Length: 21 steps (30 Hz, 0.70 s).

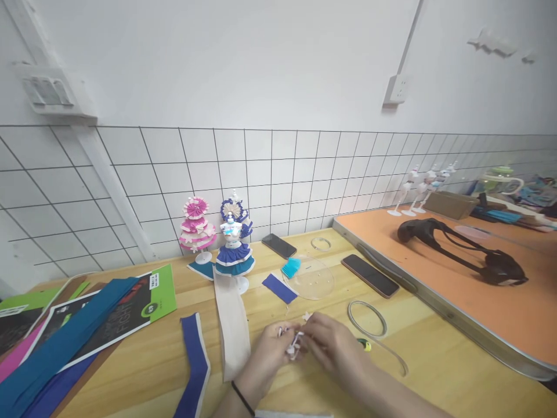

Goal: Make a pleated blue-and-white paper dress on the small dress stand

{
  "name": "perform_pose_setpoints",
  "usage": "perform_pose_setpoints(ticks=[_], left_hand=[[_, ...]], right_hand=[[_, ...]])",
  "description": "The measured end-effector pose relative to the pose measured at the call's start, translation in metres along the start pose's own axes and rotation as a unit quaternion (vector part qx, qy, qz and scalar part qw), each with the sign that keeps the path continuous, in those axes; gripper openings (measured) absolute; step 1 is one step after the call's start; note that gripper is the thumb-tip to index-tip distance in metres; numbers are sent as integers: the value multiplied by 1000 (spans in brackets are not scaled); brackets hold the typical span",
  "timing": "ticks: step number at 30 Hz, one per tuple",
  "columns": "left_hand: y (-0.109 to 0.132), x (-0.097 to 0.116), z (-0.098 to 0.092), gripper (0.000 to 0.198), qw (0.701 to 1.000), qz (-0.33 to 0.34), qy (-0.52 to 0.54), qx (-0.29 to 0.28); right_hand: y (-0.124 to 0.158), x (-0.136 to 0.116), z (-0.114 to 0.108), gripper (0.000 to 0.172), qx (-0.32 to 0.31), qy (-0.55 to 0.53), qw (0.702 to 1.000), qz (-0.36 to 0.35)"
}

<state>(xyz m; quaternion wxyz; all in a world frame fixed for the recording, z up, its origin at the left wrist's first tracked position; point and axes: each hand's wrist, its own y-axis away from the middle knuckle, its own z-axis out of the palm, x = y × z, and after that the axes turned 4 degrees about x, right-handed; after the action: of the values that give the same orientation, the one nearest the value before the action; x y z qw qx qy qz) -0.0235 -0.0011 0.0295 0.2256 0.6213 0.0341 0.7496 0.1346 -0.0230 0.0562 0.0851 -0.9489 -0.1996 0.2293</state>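
My left hand, with a dark band at the wrist, is closed on a small bunch of white ribbon showing some purple. Close against it, my right hand pinches at the same ribbon with thumb and forefinger; its fingertips are partly hidden. A small pale star-shaped piece shows just beyond the right fingers. Farther back stand a mini dress form in a purple and teal ruffled skirt and one in pink tiers. A purple fabric strip lies beyond my hands.
A clear round dish and teal pieces lie mid-table. Phones and a coiled cord are nearby. Long cream and purple strips lie left. A black headset rests on the orange table.
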Motion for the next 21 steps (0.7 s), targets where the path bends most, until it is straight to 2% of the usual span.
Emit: perform_pose_setpoints(ticks=[1,3,6,12,15,17,21], left_hand=[[3,2,4,38,999,2,31,-11],[8,6,8,35,997,4,77,-22],[9,8,7,33,994,2,111,-11],[-5,6,-16,28,994,1,90,59],[-13,6,-28,21,993,1,66,100],[-17,5,-33,17,990,-1,56,126],[-20,3,-35,12,985,-2,66,157]], right_hand=[[3,-9,8,22,29,15,999,-37],[4,-17,20,17,70,59,994,-61],[2,-15,24,14,81,103,990,-57],[-21,4,6,34,-38,-31,999,1],[-43,16,8,29,-48,3,999,24],[-56,21,17,22,-63,39,997,30],[-71,22,39,19,-93,125,988,23]])
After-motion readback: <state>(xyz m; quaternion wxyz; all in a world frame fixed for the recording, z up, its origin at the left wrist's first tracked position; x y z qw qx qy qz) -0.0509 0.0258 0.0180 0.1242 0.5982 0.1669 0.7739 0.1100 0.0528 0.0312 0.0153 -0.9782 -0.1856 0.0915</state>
